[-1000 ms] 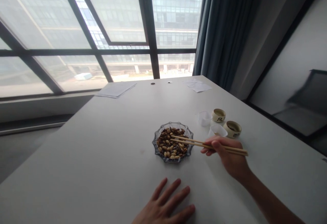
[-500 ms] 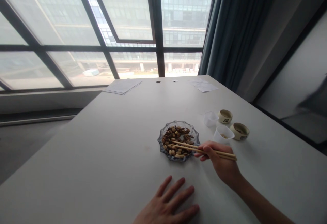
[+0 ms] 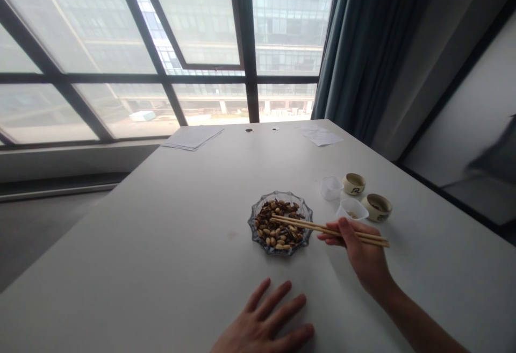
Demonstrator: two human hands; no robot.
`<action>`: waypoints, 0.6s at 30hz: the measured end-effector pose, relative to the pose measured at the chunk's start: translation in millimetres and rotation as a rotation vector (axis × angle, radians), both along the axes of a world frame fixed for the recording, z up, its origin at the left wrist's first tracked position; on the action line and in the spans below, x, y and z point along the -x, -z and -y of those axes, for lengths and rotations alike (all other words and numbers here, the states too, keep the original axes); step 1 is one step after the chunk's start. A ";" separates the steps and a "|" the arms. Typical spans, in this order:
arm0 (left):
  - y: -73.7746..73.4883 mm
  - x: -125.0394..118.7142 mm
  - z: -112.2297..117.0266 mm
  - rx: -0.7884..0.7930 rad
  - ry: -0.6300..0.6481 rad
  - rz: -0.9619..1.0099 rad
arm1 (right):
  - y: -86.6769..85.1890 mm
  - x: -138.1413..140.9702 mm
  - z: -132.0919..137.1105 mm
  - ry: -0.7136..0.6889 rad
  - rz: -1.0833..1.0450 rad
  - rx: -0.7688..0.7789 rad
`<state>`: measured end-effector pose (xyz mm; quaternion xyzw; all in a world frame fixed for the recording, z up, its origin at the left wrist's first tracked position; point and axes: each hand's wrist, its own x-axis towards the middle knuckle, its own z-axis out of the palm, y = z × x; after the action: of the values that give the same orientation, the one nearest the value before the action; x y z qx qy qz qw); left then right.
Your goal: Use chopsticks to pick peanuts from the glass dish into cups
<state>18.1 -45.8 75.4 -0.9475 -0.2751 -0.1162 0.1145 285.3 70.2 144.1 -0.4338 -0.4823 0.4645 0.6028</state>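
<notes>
Tabletop scene, viewed from above and in front of the person. Beyond the food dish, two cream ceramic cups (image 3: 354, 184) with dark markings and two small translucent plastic cups (image 3: 331, 188) stand close together toward the right. The nearer plastic cup (image 3: 352, 209) holds a few pale pieces. No object stands between the dish and the right hand.

A white table (image 3: 161, 224) carries a stack of paper (image 3: 192, 137) and loose sheets (image 3: 321, 137) near its far edge. Beyond it are a dark-framed window (image 3: 248, 47), a blue-grey curtain (image 3: 365, 47) and a multi-storey building (image 3: 290, 25). A blurred dark shape (image 3: 497, 157) lies at the far right. Grey floor (image 3: 40, 240) shows at the left.

A scalloped glass dish (image 3: 281, 194) sits mid-table, filled with roasted seeds (image 3: 278, 229). The right hand (image 3: 363, 251) pinches wooden chopsticks (image 3: 322, 229), with their closed tips over the seeds; contact cannot be determined. The left hand (image 3: 266, 323) lies flat and open on the table, fingers spread, well apart from the right hand and just below the dish.
</notes>
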 end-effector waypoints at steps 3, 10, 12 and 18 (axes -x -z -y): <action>-2.4 0.1 -0.6 -0.002 0.003 -0.013 | -8.7 -24.5 -9.6 0.065 -0.086 0.006; -2.0 0.7 -1.5 -0.006 0.004 0.003 | -17.8 -41.2 -9.9 0.065 -0.035 -0.021; -1.7 0.9 -1.2 -0.015 0.002 -0.019 | -13.0 -30.1 -6.5 -0.024 0.028 -0.023; -1.3 0.2 -0.3 -0.012 -0.001 -0.023 | 1.8 -5.1 -5.3 -0.198 0.135 -0.051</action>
<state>17.9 -45.5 76.7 -0.9479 -0.2735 -0.1072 0.1235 290.4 75.5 142.3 -0.3987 -0.5742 0.4790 0.5309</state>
